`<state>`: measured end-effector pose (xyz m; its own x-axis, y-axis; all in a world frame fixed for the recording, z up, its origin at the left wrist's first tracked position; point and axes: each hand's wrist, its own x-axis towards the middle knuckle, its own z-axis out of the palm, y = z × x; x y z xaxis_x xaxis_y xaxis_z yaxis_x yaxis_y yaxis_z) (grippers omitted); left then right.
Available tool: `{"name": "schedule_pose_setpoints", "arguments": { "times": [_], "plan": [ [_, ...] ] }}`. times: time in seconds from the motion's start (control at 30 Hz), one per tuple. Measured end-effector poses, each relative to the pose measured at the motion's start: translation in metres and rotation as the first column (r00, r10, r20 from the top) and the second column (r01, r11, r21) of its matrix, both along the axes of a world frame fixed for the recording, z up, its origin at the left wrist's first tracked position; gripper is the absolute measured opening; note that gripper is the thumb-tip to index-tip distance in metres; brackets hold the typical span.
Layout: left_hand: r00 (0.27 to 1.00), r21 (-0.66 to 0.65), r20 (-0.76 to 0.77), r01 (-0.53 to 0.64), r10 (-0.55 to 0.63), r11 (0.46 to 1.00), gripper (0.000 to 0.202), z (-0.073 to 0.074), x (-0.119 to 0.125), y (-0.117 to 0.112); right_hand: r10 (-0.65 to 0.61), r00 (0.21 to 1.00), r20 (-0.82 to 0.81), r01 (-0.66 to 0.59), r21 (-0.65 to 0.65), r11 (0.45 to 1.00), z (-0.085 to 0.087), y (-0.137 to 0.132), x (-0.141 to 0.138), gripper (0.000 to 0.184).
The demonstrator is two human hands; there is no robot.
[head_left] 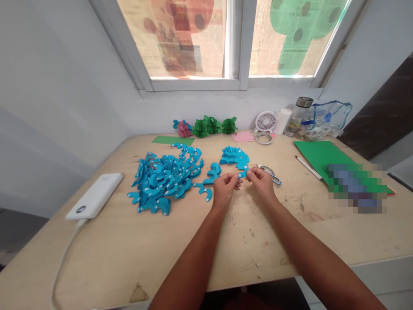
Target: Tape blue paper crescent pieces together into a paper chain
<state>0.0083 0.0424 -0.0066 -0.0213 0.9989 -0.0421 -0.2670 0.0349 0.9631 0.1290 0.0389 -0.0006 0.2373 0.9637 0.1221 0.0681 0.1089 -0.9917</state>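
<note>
Between my two hands is a small blue paper cutout (243, 173) with a white square stuck on it. My left hand (226, 187) pinches its left end, and my right hand (260, 181) pinches its right end. Just beyond them lies a row of overlapping blue paper pieces (234, 156); whether the held piece touches it I cannot tell. Left of my left hand are a few loose curved blue pieces (213, 172) and a large heap of the same cutouts (164, 176), many with white squares. A roll of tape (267, 169) lies partly behind my right hand.
A white power bank (95, 196) with a cable lies at the left. Along the wall stand green paper honeycomb shapes (212, 125), a small fan (265, 122) and a glass bottle (295, 118). Green sheets (319, 157) and a white pen (308, 167) lie at the right.
</note>
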Motion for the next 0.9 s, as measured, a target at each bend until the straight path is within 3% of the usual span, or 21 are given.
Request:
{"name": "schedule_pose_setpoints", "arguments": {
  "times": [0.43,0.9],
  "plan": [
    [1.000,-0.015,0.003,-0.014,0.014,1.000,0.024,0.000,0.001,0.000,-0.017,1.000,0.015,0.016,0.023,1.000,0.001,-0.002,-0.003,0.023],
    [1.000,0.030,-0.030,-0.003,0.004,1.000,0.021,-0.004,-0.001,0.002,0.069,0.998,-0.010,-0.069,0.000,0.998,-0.007,0.000,-0.004,0.020]
  ]
}}
